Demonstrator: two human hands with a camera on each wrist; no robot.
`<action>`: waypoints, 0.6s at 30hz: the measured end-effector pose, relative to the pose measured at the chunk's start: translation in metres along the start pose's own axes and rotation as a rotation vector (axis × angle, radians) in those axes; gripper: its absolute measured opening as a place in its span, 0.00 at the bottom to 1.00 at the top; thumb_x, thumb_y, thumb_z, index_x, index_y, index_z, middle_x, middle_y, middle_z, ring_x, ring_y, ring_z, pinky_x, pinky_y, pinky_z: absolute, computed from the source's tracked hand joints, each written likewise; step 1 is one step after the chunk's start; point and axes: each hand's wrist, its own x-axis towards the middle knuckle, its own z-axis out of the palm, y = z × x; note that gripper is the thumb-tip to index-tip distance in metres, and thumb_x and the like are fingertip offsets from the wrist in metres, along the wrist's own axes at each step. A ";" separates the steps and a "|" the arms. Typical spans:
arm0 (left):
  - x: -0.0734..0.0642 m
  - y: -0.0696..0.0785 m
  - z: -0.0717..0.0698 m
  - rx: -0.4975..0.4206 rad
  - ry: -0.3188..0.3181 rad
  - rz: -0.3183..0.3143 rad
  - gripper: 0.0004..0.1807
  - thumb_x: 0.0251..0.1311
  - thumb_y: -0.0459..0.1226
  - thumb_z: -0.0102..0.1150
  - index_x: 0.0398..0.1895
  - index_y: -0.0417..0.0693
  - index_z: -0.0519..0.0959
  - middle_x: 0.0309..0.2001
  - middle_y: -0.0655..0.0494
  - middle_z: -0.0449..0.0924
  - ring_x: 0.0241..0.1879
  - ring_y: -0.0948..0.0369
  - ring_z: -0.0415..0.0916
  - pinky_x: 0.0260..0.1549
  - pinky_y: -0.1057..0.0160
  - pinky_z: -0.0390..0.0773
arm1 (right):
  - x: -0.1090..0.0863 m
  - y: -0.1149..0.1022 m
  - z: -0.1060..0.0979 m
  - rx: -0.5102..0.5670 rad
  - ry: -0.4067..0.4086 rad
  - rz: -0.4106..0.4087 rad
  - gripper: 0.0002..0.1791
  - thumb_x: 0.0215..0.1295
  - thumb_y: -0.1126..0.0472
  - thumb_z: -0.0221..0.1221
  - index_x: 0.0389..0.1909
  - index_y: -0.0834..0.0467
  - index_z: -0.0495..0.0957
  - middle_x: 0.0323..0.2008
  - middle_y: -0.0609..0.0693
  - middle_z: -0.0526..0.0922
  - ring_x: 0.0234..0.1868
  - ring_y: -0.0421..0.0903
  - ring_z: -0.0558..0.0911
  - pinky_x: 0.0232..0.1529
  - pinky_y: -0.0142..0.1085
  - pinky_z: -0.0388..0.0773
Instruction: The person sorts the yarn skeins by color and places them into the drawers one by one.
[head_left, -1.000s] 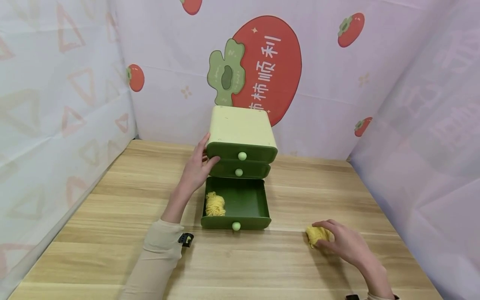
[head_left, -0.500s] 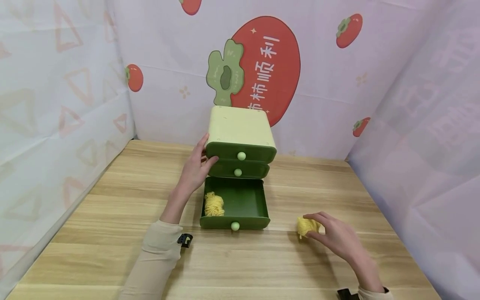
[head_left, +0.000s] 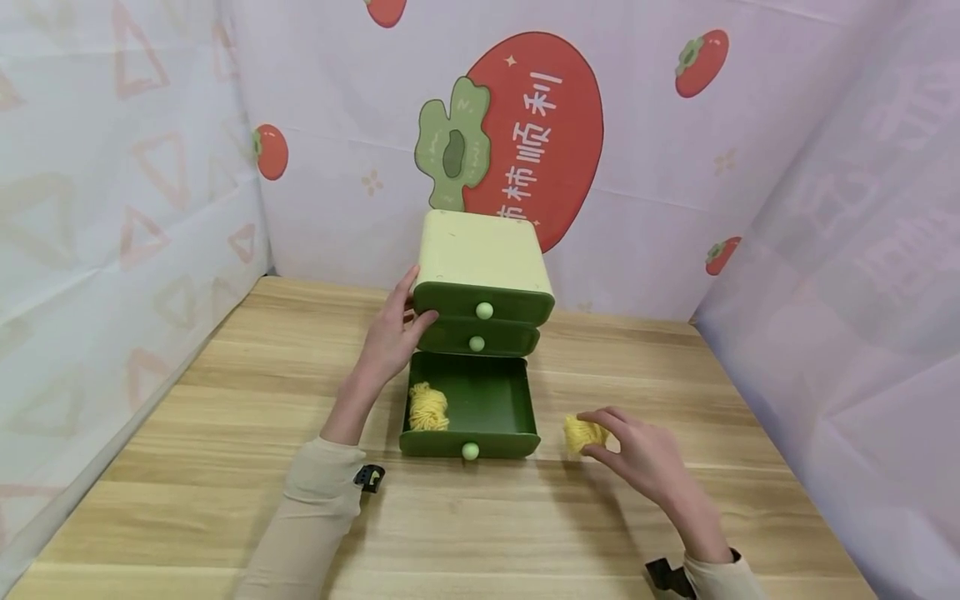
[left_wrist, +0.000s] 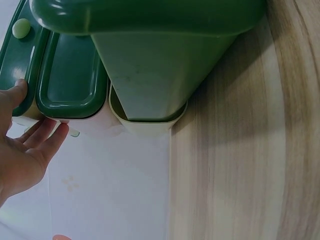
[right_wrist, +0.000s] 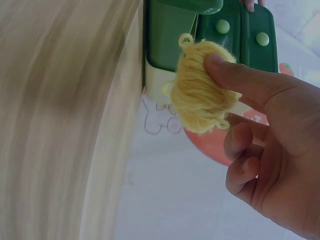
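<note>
A small cabinet (head_left: 483, 250) with a cream top and green drawer fronts stands at the back middle of the table. My left hand (head_left: 390, 333) grips its left front edge, thumb on the top drawer's front (left_wrist: 15, 60) and fingers along the side. The bottom drawer (head_left: 487, 400) is pulled out, with one yellow yarn bundle (head_left: 429, 408) lying at its left. Between thumb and fingers, my right hand (head_left: 637, 454) pinches a second yellow yarn bundle (right_wrist: 202, 87), just right of the open drawer in the head view. The upper two drawers are closed.
The wooden table (head_left: 465, 533) runs up to a back cloth (head_left: 337, 225) printed with red persimmons. White cloth walls stand on the left and right. A black strap is on each wrist.
My right hand has carried its yarn bundle leftward and a little away from me, from the right of the table toward the open drawer. My left hand keeps its place on the cabinet.
</note>
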 end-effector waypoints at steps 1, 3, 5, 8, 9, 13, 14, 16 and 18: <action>0.000 0.000 0.000 0.005 0.000 0.001 0.42 0.70 0.46 0.58 0.79 0.73 0.46 0.64 0.42 0.71 0.64 0.45 0.72 0.62 0.43 0.74 | 0.003 -0.002 0.001 -0.002 0.004 -0.010 0.25 0.51 0.47 0.74 0.52 0.44 0.83 0.46 0.41 0.86 0.16 0.29 0.61 0.15 0.26 0.57; 0.000 0.000 0.000 0.011 0.000 0.003 0.42 0.70 0.46 0.58 0.79 0.73 0.46 0.64 0.41 0.71 0.64 0.46 0.72 0.62 0.43 0.74 | 0.008 -0.007 0.003 -0.003 0.018 -0.041 0.25 0.50 0.47 0.74 0.51 0.45 0.83 0.44 0.41 0.86 0.18 0.30 0.66 0.16 0.25 0.58; 0.001 0.001 0.001 0.011 0.003 0.005 0.42 0.70 0.45 0.58 0.80 0.72 0.46 0.64 0.41 0.71 0.63 0.46 0.72 0.62 0.43 0.74 | 0.014 -0.011 0.004 0.001 0.026 -0.063 0.25 0.50 0.47 0.74 0.51 0.46 0.83 0.44 0.41 0.86 0.18 0.31 0.67 0.16 0.25 0.58; 0.001 0.001 0.002 0.005 0.004 0.003 0.42 0.70 0.45 0.58 0.79 0.72 0.46 0.64 0.42 0.71 0.64 0.46 0.72 0.62 0.44 0.74 | 0.022 -0.019 0.006 -0.002 0.054 -0.091 0.24 0.51 0.47 0.74 0.50 0.46 0.84 0.43 0.41 0.86 0.19 0.33 0.71 0.16 0.25 0.59; 0.001 0.001 0.002 0.003 0.004 0.002 0.42 0.70 0.45 0.58 0.79 0.72 0.46 0.64 0.42 0.71 0.64 0.46 0.72 0.62 0.44 0.74 | 0.025 -0.021 0.006 -0.006 0.063 -0.095 0.24 0.51 0.47 0.74 0.50 0.46 0.83 0.43 0.41 0.86 0.18 0.34 0.71 0.16 0.25 0.59; 0.001 0.001 0.002 -0.002 0.002 -0.006 0.42 0.70 0.46 0.58 0.79 0.73 0.46 0.64 0.42 0.71 0.64 0.46 0.72 0.62 0.44 0.74 | 0.038 -0.032 0.008 -0.037 0.105 -0.126 0.23 0.52 0.48 0.74 0.49 0.46 0.84 0.43 0.41 0.86 0.20 0.38 0.78 0.15 0.26 0.60; 0.001 0.001 0.002 -0.002 0.001 -0.008 0.42 0.70 0.45 0.58 0.79 0.73 0.46 0.64 0.42 0.71 0.63 0.46 0.72 0.62 0.43 0.74 | 0.041 -0.035 0.009 -0.038 0.110 -0.135 0.22 0.52 0.48 0.74 0.49 0.46 0.84 0.43 0.41 0.86 0.21 0.39 0.79 0.15 0.26 0.61; 0.000 0.001 0.001 -0.002 -0.001 -0.011 0.42 0.70 0.46 0.58 0.79 0.74 0.46 0.64 0.41 0.71 0.63 0.45 0.72 0.62 0.43 0.74 | 0.046 -0.039 0.011 -0.034 0.119 -0.151 0.22 0.53 0.48 0.74 0.49 0.46 0.84 0.43 0.41 0.86 0.22 0.39 0.80 0.16 0.27 0.62; 0.000 0.002 0.001 -0.002 0.000 -0.013 0.42 0.70 0.46 0.58 0.79 0.74 0.46 0.63 0.41 0.71 0.63 0.44 0.73 0.61 0.43 0.74 | 0.050 -0.043 0.013 -0.033 0.125 -0.163 0.22 0.53 0.48 0.74 0.49 0.46 0.84 0.43 0.42 0.86 0.22 0.39 0.80 0.16 0.27 0.62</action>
